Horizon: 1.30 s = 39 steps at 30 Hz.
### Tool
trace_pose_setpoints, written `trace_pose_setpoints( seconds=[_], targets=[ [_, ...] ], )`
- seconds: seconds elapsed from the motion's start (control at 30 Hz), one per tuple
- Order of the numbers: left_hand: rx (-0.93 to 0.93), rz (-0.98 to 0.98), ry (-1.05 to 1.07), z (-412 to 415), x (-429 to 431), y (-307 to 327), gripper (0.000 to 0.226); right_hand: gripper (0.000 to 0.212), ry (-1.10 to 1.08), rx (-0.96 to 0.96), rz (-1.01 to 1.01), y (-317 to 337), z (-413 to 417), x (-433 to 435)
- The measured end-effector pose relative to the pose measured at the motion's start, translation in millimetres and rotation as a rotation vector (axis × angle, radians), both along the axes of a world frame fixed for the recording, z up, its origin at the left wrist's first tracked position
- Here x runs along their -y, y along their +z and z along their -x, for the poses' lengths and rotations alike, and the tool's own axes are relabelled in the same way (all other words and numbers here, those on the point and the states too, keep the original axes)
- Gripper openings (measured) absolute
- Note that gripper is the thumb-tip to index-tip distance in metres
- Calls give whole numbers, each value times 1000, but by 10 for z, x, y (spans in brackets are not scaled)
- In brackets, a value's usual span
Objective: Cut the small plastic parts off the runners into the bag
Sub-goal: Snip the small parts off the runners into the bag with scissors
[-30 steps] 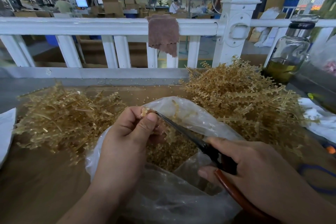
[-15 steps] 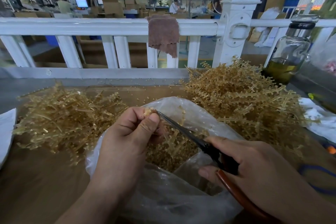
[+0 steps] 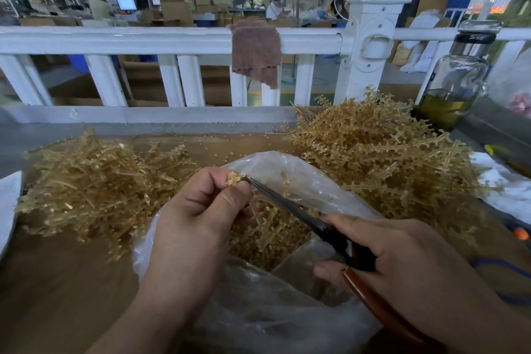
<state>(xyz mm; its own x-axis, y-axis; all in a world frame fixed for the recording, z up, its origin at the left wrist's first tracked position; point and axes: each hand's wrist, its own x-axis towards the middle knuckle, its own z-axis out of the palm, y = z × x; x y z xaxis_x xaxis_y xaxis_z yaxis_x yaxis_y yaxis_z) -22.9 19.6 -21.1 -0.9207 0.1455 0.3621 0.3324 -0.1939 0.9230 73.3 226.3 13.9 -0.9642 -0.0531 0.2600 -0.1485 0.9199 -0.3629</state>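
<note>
Head view, the only one. The left hand (image 3: 198, 218) pinches a runner (image 3: 234, 179) between thumb and forefinger, only a short pale end showing above the fingertips. The right hand (image 3: 402, 261) is curled through the brown handles of the scissors (image 3: 301, 215). The blades lie nearly together, tips right at the pinched end. Both hands are over the open mouth of the clear bag (image 3: 301, 175), which sits on the table (image 3: 57, 282) and already holds a heap of cut parts (image 3: 258, 244).

A tangled pile of runners (image 3: 388, 158) lies just beyond the bag to the right and a flatter pile (image 3: 94, 181) to the left. Whether either is spent stock cannot be told.

Judgement: snipping is under way. To do it well, the cut should stay above the bag mouth so the parts drop in. The blade should bite close to the part's gate, and the thumb should stay clear of the tips.
</note>
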Motion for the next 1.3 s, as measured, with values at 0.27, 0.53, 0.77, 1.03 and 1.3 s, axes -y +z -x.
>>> trace_pose_setpoints(
  seconds=[0.27,0.53,0.77,1.03,1.3],
  targets=[
    [20,-6,-6,-30,-12,6,14,69,33,-48,18,-6,-16,-17],
    [49,-8,-16,-38,1,40,17,64,3,19,41,37,-37,32],
    [87,-49,-40,-20,-10,37,13,61,-2,62,34,19,-19,28],
    [59,-52,27,-25,-14,28,15,70,-1,72,43,-49,12,8],
    [185,-180,-97,6,-23,69,15,61,-8,78,47,-45,36,12]
  ],
)
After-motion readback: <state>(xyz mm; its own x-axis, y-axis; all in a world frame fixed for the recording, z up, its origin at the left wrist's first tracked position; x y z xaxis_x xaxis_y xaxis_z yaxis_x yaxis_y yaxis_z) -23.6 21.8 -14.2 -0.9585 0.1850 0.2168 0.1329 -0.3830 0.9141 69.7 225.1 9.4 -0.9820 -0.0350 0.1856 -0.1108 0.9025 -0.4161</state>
